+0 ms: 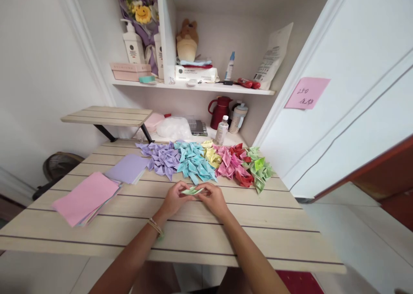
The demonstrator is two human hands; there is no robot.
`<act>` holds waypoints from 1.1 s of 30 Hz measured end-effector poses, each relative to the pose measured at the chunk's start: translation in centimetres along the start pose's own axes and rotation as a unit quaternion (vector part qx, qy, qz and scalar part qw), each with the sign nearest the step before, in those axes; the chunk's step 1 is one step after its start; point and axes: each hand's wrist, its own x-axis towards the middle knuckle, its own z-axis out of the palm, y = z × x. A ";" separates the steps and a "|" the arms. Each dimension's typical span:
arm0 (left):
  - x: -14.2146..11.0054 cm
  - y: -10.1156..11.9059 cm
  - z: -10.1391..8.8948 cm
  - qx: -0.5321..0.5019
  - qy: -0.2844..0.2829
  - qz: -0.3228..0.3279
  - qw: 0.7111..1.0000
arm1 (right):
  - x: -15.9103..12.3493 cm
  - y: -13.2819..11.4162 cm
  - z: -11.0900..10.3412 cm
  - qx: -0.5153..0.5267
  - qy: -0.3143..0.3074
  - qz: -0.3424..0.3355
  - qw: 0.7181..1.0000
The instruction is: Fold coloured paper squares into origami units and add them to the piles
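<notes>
A small light green folded paper (192, 191) is held between both hands, just above the slatted table (206, 233). My left hand (174, 198) pinches its left end, with a bracelet on the wrist. On its right end are the closed fingers of my right hand (213, 198). Beyond the hands lie folded paper pieces grouped by colour: purple (164, 158), light blue (195, 160), yellow (212, 155), pink (227, 162), red (244, 177) and green (262, 171).
A pink paper stack (87, 198) and a purple paper stack (126, 168) lie at the left. A small raised shelf (108, 115) stands at the table's back left. Behind the piles are a clear bottle (222, 131), a red jug (221, 112) and a white shelf unit (193, 86).
</notes>
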 end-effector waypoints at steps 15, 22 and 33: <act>0.7 -0.3 -0.7 -0.047 0.011 -0.016 0.999 | 0.4 -0.7 -1.7 -0.043 -0.047 -0.029 0.998; 0.7 0.0 -0.4 -0.044 -0.047 -0.044 0.997 | 0.5 -1.2 -2.1 -0.100 -0.030 -0.055 0.993; 1.0 0.5 -0.6 -0.020 -0.017 -0.054 0.998 | 1.0 -1.6 -15.8 -0.349 0.204 0.028 0.914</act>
